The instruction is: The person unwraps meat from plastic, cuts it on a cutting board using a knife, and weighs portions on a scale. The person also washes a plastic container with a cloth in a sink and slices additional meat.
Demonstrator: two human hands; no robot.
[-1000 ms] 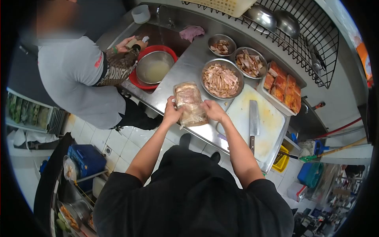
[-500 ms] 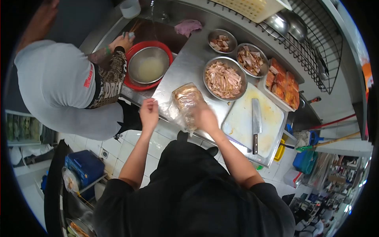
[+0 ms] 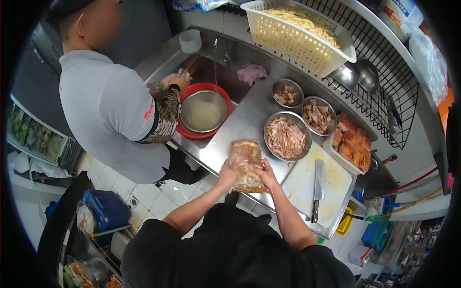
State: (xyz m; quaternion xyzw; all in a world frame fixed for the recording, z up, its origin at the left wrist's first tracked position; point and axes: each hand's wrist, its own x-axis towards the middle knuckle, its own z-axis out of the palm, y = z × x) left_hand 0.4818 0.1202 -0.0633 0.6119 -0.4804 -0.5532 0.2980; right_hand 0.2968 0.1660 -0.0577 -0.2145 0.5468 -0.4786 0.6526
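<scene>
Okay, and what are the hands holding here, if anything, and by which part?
A plastic-wrapped block of meat, by opposite sides of its nearer half: left hand on one, right hand on the other.

A working commercial kitchen: a steel bench (image 3: 240, 115) with a running tap (image 3: 216, 48) over a sink (image 3: 201, 67), bowls of cut meat (image 3: 286, 138), a knife (image 3: 318, 189) on a cutting board (image 3: 331, 180), and a wire rack (image 3: 384, 91).

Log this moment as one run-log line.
left hand: holds wrapped block | right hand: holds same block | knife: on cutting board | meat strips: in bowl | co-worker: at sink
</scene>
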